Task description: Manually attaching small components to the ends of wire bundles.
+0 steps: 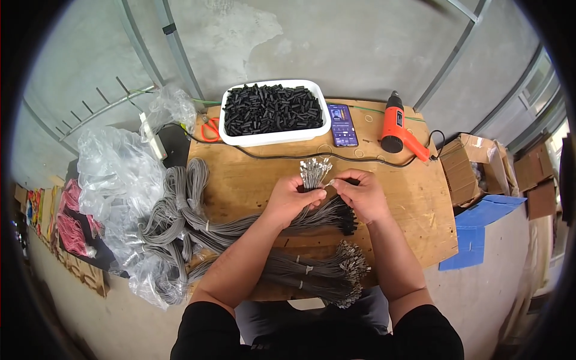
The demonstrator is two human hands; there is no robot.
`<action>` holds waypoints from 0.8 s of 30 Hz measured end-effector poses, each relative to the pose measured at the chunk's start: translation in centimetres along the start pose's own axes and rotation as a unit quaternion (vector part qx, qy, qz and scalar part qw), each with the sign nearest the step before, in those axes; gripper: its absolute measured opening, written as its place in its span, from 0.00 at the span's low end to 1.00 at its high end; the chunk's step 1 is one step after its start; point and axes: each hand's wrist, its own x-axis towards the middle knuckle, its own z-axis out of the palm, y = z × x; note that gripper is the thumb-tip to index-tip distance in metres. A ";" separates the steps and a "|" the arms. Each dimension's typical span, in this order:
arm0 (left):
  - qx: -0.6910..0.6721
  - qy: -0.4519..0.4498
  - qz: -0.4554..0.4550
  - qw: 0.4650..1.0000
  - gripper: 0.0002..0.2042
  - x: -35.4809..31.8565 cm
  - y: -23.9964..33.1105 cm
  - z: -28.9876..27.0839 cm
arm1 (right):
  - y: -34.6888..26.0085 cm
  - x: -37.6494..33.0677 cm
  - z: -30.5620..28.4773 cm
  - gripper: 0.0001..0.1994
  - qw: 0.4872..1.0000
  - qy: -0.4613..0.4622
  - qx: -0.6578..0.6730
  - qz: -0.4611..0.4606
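Note:
My left hand (289, 201) is closed round a bundle of grey wires, whose silvery metal terminals (315, 173) stick up above the fingers. Close beside it, my right hand (365, 195) is closed in a pinch just right of the terminals. Something small and pale shows at its fingertips, too small to name. Below both hands lies a thick hank of grey wires (243, 226), and black-sleeved ends (347, 217) show under the right wrist. Nearer me rest tied wire bundles (288, 270) with metal terminals (354, 264) at their right ends.
At the back stands a white tub (276, 139) heaped with short black tubes (270, 111). Right of it are a phone (343, 126) and an orange heat gun (394, 123). Orange-handled scissors (210, 129), a black cord (258, 154), and clear plastic bags (117, 174) lie leftward.

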 end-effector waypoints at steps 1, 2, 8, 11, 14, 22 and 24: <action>-0.017 0.005 0.008 1.000 0.07 -0.1 0.1 0.0 | 0.2 0.0 -0.1 0.05 1.000 0.012 -0.003 -0.006; -0.033 0.009 0.015 0.999 0.07 -0.1 0.1 0.1 | 0.3 0.0 -0.2 0.04 1.000 0.024 -0.005 -0.013; 0.012 0.011 0.025 1.000 0.07 -0.1 -0.4 0.3 | 0.5 -0.4 -0.7 0.04 0.999 0.014 -0.037 -0.035; 0.045 0.019 0.031 0.998 0.05 -0.1 -0.2 0.7 | 0.4 -0.6 -0.9 0.04 0.998 0.011 -0.046 -0.040; 0.068 0.018 0.030 0.997 0.04 0.0 -0.1 0.8 | 0.6 -0.6 -1.1 0.04 0.998 0.013 -0.048 -0.044; 0.030 0.030 0.014 0.999 0.04 0.0 -0.3 0.6 | 0.4 -0.7 -1.2 0.06 1.000 0.002 0.012 0.011; 0.006 0.044 0.007 0.999 0.05 0.0 -0.1 0.6 | 0.2 -0.4 -2.1 0.09 0.975 -0.008 0.211 0.069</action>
